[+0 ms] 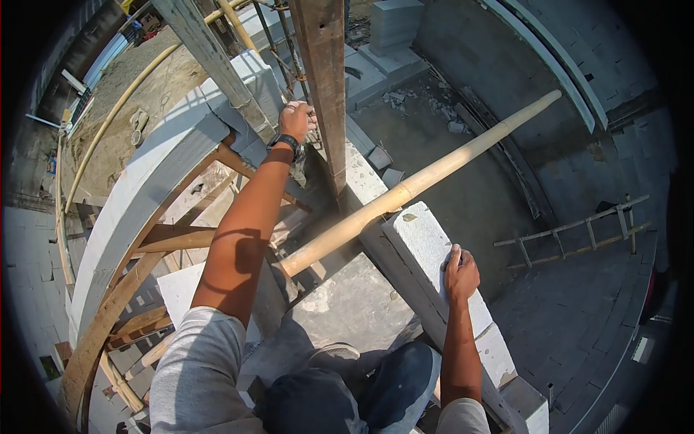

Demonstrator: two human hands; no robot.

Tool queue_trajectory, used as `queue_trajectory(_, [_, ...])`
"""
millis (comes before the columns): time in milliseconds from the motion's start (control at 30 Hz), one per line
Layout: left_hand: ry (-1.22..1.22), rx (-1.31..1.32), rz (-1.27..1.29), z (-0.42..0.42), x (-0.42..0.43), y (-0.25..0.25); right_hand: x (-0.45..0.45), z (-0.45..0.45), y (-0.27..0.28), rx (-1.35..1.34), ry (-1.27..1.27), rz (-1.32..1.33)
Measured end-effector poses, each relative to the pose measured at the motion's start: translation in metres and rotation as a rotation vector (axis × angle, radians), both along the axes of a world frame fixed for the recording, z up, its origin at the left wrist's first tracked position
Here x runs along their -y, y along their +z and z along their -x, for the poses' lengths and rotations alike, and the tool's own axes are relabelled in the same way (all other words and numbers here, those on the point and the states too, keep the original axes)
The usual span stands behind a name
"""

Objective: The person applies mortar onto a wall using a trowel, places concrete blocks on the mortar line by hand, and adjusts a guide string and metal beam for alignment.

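So we were up on a block wall here, both bare hands out in front. Our left hand [298, 121] was stretched far forward, watch [285, 142] on the wrist, right beside an upright wooden post [323, 79]. Its fingers were curled in, but we couldn't tell if they gripped anything, since the far side of that hand was hidden. A grey beam [210, 58] slanted past on the other side of it.

Our right hand [461, 273] was at the outer edge of a white block [419, 235] on top of the wall, thumb up and fingers curled. We couldn't tell if it was gripping the edge or just leaning on it. That block sat ahead of our knees, a bit to the right.

Just past the block's far end, a bamboo pole [441, 170] lay slantwise across the wall, between our two hands. Off to the left there was a curved white wall [130, 195] with wooden framing [181, 237] under it. Way down on the right we had a ladder [589, 240], well apart from either hand.
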State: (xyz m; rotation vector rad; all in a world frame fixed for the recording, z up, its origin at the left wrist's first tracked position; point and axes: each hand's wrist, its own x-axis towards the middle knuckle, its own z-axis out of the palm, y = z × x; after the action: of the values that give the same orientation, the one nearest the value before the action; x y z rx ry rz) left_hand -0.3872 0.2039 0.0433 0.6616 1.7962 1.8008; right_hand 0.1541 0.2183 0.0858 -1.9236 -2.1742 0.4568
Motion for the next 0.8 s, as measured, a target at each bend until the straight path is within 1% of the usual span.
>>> queue_trajectory(33, [-0.016,0.119,-0.092,0.002,0.001,-0.003,0.0,0.0,-0.001,0.001,0.002,0.0])
queue_trajectory(67, [0.023,0.327,-0.213,-0.003,0.005,-0.011,-0.001,-0.001,-0.002,0.0,0.003,0.001])
queue_trajectory(167, [0.091,0.509,-0.357,-0.012,0.012,-0.018,0.001,-0.002,-0.002,-0.001,0.001,0.001])
queue_trajectory(233, [0.198,0.352,-0.252,-0.038,0.01,-0.006,0.001,0.0,-0.001,-0.002,-0.001,-0.011])
queue_trajectory(367, [0.148,-0.014,0.062,-0.05,0.021,0.019,0.0,0.0,0.002,0.0,-0.011,0.035])
queue_trajectory(500, [0.073,-0.002,0.057,-0.035,0.018,0.014,-0.001,-0.002,-0.004,-0.016,0.007,0.014])
queue_trajectory(600, [0.016,0.082,0.119,-0.028,0.018,0.02,-0.001,-0.001,-0.004,0.004,-0.005,0.011])
queue_trajectory(700, [0.094,0.415,0.003,-0.021,0.013,0.028,0.001,-0.001,0.001,0.007,-0.021,0.033])
queue_trajectory(733, [0.11,0.446,0.004,-0.025,0.015,0.032,0.0,0.001,0.002,-0.001,-0.025,0.042])
queue_trajectory(800, [0.074,0.362,0.062,-0.028,0.015,0.032,-0.001,0.002,0.001,-0.002,-0.025,0.034])
